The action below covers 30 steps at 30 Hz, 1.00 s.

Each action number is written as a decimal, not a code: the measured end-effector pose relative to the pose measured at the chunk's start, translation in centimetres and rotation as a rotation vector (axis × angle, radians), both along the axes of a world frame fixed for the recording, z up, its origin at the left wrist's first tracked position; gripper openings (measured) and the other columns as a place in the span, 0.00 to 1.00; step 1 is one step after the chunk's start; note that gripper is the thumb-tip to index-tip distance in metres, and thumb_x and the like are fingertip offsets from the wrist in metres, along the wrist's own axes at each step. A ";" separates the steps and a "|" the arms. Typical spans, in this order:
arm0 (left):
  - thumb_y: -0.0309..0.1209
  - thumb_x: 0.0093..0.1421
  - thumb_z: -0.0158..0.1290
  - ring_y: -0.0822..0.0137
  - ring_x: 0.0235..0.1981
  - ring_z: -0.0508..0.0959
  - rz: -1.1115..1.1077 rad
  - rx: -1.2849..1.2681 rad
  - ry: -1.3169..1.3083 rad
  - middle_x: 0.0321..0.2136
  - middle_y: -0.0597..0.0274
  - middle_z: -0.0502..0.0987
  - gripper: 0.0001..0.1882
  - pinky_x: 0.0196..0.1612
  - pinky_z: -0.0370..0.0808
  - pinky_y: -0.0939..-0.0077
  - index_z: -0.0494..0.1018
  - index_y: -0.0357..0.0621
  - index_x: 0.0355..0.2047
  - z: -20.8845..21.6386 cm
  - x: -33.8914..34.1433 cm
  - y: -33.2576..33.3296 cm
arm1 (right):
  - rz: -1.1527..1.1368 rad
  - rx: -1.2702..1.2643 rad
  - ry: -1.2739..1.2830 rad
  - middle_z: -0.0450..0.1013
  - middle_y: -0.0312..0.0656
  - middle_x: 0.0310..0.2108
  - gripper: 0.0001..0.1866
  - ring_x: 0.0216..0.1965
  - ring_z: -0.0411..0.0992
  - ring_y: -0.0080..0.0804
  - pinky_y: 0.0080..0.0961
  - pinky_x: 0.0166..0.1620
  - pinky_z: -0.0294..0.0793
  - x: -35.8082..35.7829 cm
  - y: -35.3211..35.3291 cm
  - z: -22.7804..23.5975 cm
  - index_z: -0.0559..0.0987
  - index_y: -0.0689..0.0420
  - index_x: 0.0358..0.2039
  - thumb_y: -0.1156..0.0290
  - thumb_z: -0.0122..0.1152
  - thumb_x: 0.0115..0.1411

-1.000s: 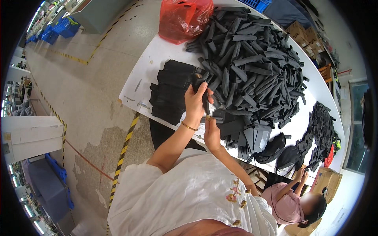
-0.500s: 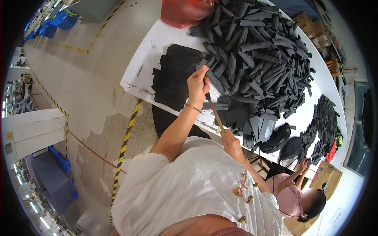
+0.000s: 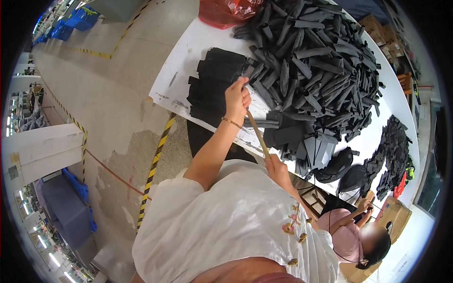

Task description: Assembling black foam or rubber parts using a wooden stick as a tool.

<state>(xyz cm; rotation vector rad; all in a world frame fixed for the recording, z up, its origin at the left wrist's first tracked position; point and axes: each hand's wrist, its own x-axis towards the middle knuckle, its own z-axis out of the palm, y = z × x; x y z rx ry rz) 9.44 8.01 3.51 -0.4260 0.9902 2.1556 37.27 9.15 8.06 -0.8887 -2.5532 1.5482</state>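
Note:
My left hand (image 3: pixel 237 98) is closed near the table's front edge, wrapped round a small dark fabric tube that its fingers mostly hide. A thin wooden stick (image 3: pixel 258 136) runs from below that fist down to my right hand (image 3: pixel 277 168), which grips its lower end close to my body. How far the stick's upper end reaches into the tube is hidden by my left fingers. Beside my left hand, flat black fabric strips (image 3: pixel 212 85) lie in overlapping rows. Beyond it rises a large heap of dark grey fabric tubes (image 3: pixel 316 66).
The white table (image 3: pixel 181 61) carries a red plastic bag (image 3: pixel 226 13) at its far left. Flat dark pieces (image 3: pixel 289 137), black mesh-like bundles (image 3: pixel 342 170) and another dark pile (image 3: pixel 394 151) lie to the right. A co-worker in pink (image 3: pixel 342 231) handles something at lower right.
The dark end seen just below my left fist has gone up into the hand, and the stick now shows bare up to the fist. The view has shifted slightly.

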 end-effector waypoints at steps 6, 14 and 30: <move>0.43 0.65 0.48 0.79 0.08 0.52 0.276 0.045 0.151 0.10 0.75 0.54 0.15 0.11 0.49 0.82 0.69 0.45 0.29 -1.1 -9.4 -3.2 | -0.041 -0.298 -0.183 0.64 0.31 0.17 0.09 0.22 0.60 0.16 0.17 0.26 0.63 3.6 2.2 5.1 0.74 0.62 0.32 0.68 0.57 0.62; 0.43 0.65 0.49 0.78 0.09 0.55 0.000 0.054 -0.253 0.11 0.75 0.57 0.14 0.13 0.50 0.82 0.68 0.47 0.29 0.1 1.3 2.1 | -0.250 -0.315 0.423 0.62 0.28 0.20 0.08 0.19 0.57 0.16 0.14 0.23 0.56 -12.8 4.8 -1.0 0.73 0.61 0.35 0.70 0.60 0.61; 0.40 0.67 0.45 0.78 0.12 0.65 -1.076 -0.166 0.560 0.11 0.71 0.64 0.16 0.20 0.65 0.80 0.70 0.40 0.29 0.7 9.1 -4.3 | -0.640 -0.093 0.510 0.60 0.25 0.18 0.14 0.19 0.56 0.14 0.14 0.21 0.54 -13.5 12.5 6.9 0.73 0.55 0.28 0.58 0.55 0.65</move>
